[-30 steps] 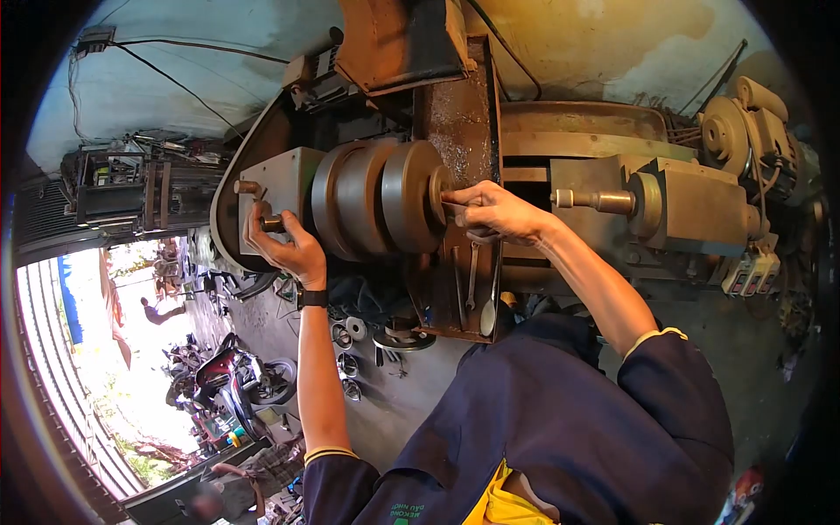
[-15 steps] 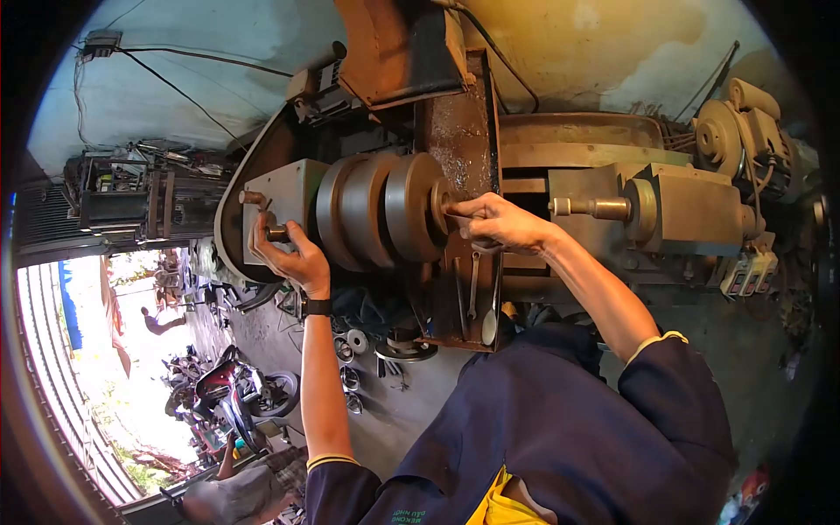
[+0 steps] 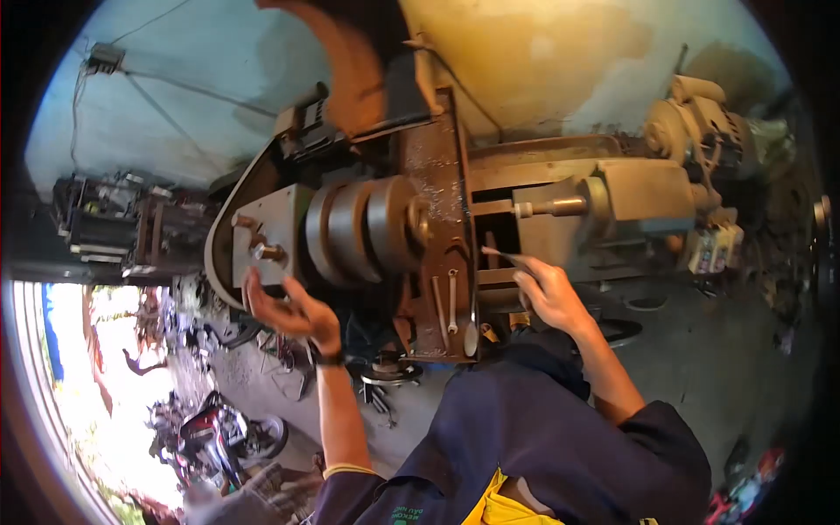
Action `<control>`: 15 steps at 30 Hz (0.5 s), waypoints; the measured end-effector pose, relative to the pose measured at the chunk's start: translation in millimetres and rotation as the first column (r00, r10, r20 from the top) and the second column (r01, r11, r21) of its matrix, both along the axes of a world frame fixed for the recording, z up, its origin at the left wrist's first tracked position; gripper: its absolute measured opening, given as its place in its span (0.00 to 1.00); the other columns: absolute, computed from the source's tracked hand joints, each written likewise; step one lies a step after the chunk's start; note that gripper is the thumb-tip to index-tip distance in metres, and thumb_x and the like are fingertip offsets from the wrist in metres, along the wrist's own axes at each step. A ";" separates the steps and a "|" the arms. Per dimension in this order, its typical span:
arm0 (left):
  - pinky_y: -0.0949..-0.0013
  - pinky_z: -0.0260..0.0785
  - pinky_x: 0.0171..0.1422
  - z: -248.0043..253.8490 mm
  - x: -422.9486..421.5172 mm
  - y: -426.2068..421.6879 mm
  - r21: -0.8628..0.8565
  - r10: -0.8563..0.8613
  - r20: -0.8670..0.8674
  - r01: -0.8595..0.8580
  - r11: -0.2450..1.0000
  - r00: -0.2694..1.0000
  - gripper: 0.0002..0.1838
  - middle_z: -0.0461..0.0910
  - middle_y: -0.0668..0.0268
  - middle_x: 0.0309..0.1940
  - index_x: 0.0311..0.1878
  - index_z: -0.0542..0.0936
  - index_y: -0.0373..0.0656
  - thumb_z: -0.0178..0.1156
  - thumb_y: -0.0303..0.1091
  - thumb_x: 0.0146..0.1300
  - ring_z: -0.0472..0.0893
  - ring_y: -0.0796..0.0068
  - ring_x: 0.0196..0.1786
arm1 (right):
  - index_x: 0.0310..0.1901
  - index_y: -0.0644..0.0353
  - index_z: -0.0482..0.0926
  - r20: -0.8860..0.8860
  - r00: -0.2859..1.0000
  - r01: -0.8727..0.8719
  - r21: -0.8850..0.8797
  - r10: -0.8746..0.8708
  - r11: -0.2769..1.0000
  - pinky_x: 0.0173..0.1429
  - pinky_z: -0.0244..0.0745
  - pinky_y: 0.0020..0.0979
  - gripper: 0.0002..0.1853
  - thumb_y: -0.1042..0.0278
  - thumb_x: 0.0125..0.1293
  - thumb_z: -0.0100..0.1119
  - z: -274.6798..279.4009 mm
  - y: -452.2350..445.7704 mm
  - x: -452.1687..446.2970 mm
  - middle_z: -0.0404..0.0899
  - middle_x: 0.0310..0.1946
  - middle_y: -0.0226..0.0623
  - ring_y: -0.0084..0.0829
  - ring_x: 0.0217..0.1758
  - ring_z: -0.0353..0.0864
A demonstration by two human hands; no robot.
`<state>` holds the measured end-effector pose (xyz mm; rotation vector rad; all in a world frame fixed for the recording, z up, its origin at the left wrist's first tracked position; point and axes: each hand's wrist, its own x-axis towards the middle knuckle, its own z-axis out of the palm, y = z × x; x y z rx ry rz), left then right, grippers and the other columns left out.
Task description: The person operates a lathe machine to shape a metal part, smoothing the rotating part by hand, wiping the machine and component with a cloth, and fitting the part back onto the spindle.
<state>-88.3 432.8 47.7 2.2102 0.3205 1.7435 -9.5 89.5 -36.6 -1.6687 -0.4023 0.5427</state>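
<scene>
Fingers of the half-closed right hand pinch a thin metallic rod right of the grooved, dark metal cylinder; the left hand, loosely open and empty, is near a short, shiny metal knob.

Yellow-stained blue wall above a grey floor

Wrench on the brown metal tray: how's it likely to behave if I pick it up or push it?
The wrench should feel stiff, as it looks like one straight metal piece. It's probably fairly heavy for its slim shape, given the metallic sheen. Pushed, it would likely slide rather than roll, given its widened ends.
</scene>
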 end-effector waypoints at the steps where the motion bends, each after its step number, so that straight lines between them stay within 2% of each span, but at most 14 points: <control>1: 0.55 0.65 0.69 0.1 -7.8 -30.4 -0.076 -0.192 -0.003 0.192 0.979 0.981 0.21 0.73 0.45 0.60 0.63 0.68 0.29 0.55 0.23 0.69 0.75 0.53 0.61 | 0.55 0.69 0.73 -0.030 0.998 0.051 -0.047 -0.052 0.998 0.26 0.72 0.30 0.12 0.72 0.76 0.49 1.3 -23.6 -9.6 0.75 0.19 0.36 0.24 0.19 0.75; 2: 0.56 0.67 0.67 3.3 -15.5 -62.1 -0.153 -0.379 0.009 0.376 0.914 0.925 0.20 0.74 0.45 0.58 0.62 0.68 0.28 0.54 0.22 0.68 0.76 0.53 0.58 | 0.49 0.70 0.74 -0.058 0.993 0.101 -0.098 -0.107 0.990 0.26 0.73 0.32 0.09 0.72 0.76 0.49 5.6 -43.7 -19.3 0.76 0.19 0.39 0.25 0.19 0.77; 3: 0.56 0.69 0.65 4.4 -18.0 -86.7 -0.150 -0.571 -0.069 0.558 0.816 0.818 0.19 0.76 0.47 0.55 0.60 0.69 0.29 0.54 0.21 0.66 0.77 0.51 0.57 | 0.43 0.68 0.73 -0.079 0.977 0.187 -0.131 -0.199 0.973 0.26 0.73 0.32 0.07 0.73 0.76 0.49 8.6 -59.6 -28.1 0.77 0.19 0.37 0.26 0.20 0.78; 4: 0.57 0.71 0.63 6.8 -17.7 -110.4 -0.157 -0.739 -0.138 0.723 0.673 0.659 0.18 0.79 0.49 0.51 0.58 0.70 0.31 0.54 0.20 0.65 0.79 0.50 0.56 | 0.44 0.69 0.72 -0.058 0.966 0.244 -0.128 -0.253 0.961 0.26 0.73 0.32 0.07 0.72 0.76 0.50 9.2 -75.6 -34.0 0.77 0.19 0.37 0.27 0.19 0.78; 5: 0.56 0.74 0.57 12.7 -16.0 -134.1 -0.233 -0.800 -0.280 0.771 0.593 0.531 0.19 0.82 0.49 0.46 0.58 0.72 0.34 0.58 0.22 0.63 0.82 0.51 0.49 | 0.44 0.69 0.72 -0.035 0.947 0.312 -0.128 -0.318 0.942 0.26 0.74 0.31 0.07 0.72 0.76 0.50 7.9 -91.9 -40.9 0.78 0.20 0.37 0.27 0.19 0.78; 6: 0.58 0.76 0.54 9.6 -10.8 -155.2 -0.347 -0.852 -0.346 0.790 0.505 0.393 0.21 0.83 0.50 0.48 0.58 0.73 0.37 0.62 0.21 0.61 0.83 0.53 0.47 | 0.43 0.68 0.71 0.003 0.913 0.405 -0.120 -0.407 0.906 0.27 0.74 0.30 0.07 0.72 0.75 0.51 9.9 -104.8 -44.6 0.79 0.20 0.38 0.27 0.21 0.79; 8: 0.61 0.76 0.54 -2.8 -2.6 -190.3 -0.502 -0.907 -0.363 0.776 0.381 0.211 0.24 0.83 0.52 0.49 0.61 0.73 0.38 0.65 0.21 0.61 0.84 0.57 0.49 | 0.43 0.67 0.71 0.315 0.763 0.632 -0.177 -0.565 0.754 0.30 0.75 0.29 0.06 0.72 0.75 0.51 -4.3 -144.2 -46.9 0.81 0.23 0.39 0.26 0.24 0.81; 9: 0.62 0.76 0.54 -3.3 0.7 -203.5 -0.536 -0.907 -0.397 0.767 0.352 0.139 0.26 0.83 0.52 0.49 0.62 0.72 0.38 0.66 0.21 0.61 0.84 0.57 0.49 | 0.42 0.66 0.72 0.315 0.626 0.751 0.000 -0.713 0.660 0.32 0.76 0.31 0.06 0.72 0.75 0.52 -1.9 -160.2 -44.6 0.81 0.24 0.40 0.26 0.27 0.83; 10: 0.61 0.77 0.53 -7.1 2.4 -212.4 -0.530 -0.904 -0.418 0.782 0.327 0.095 0.27 0.82 0.52 0.49 0.64 0.70 0.38 0.66 0.22 0.62 0.85 0.58 0.49 | 0.41 0.66 0.73 0.420 0.443 0.864 0.037 -0.792 0.503 0.33 0.76 0.35 0.06 0.72 0.74 0.52 -13.9 -182.3 -37.5 0.82 0.26 0.42 0.35 0.26 0.84; 11: 0.61 0.78 0.53 -5.5 3.6 -220.5 -0.544 -0.906 -0.421 0.784 0.299 0.054 0.26 0.82 0.52 0.49 0.64 0.70 0.37 0.66 0.22 0.62 0.85 0.58 0.48 | 0.41 0.66 0.74 0.559 0.400 0.911 -0.154 -0.726 0.383 0.39 0.76 0.43 0.05 0.72 0.73 0.53 -14.8 -208.7 -34.1 0.83 0.32 0.47 0.48 0.34 0.84; 12: 0.62 0.78 0.52 -3.1 4.8 -226.6 -0.554 -0.903 -0.428 0.783 0.282 0.022 0.26 0.82 0.52 0.49 0.63 0.70 0.37 0.65 0.21 0.62 0.85 0.58 0.48 | 0.42 0.66 0.74 0.726 0.286 0.942 -0.095 -0.625 0.321 0.47 0.75 0.49 0.06 0.72 0.73 0.54 -31.8 -234.1 -26.5 0.81 0.45 0.52 0.56 0.44 0.82; 13: 0.62 0.78 0.52 -2.0 5.2 -231.1 -0.579 -0.900 -0.435 0.771 0.265 -0.017 0.26 0.82 0.52 0.49 0.63 0.70 0.36 0.65 0.21 0.62 0.85 0.58 0.47 | 0.43 0.66 0.74 0.668 0.334 0.940 -0.186 -0.665 0.285 0.54 0.73 0.51 0.07 0.71 0.73 0.54 -33.9 -251.1 -23.8 0.75 0.58 0.56 0.56 0.54 0.78; 14: 0.62 0.78 0.52 -1.4 5.5 -232.6 -0.575 -0.900 -0.436 0.777 0.256 -0.026 0.26 0.82 0.52 0.49 0.63 0.70 0.36 0.65 0.21 0.62 0.85 0.58 0.47 | 0.44 0.66 0.74 0.681 0.348 0.937 -0.240 -0.644 0.253 0.58 0.73 0.50 0.07 0.70 0.73 0.54 -43.8 -265.4 -18.9 0.70 0.64 0.55 0.57 0.58 0.76; 15: 0.62 0.78 0.52 -1.2 6.7 -232.9 -0.558 -0.885 -0.464 0.788 0.261 -0.035 0.26 0.82 0.52 0.50 0.63 0.70 0.36 0.65 0.21 0.62 0.85 0.58 0.47 | 0.44 0.66 0.74 0.745 0.337 0.941 -0.254 -0.576 0.223 0.56 0.74 0.47 0.07 0.71 0.73 0.54 -61.5 -281.2 -12.3 0.69 0.66 0.52 0.55 0.55 0.79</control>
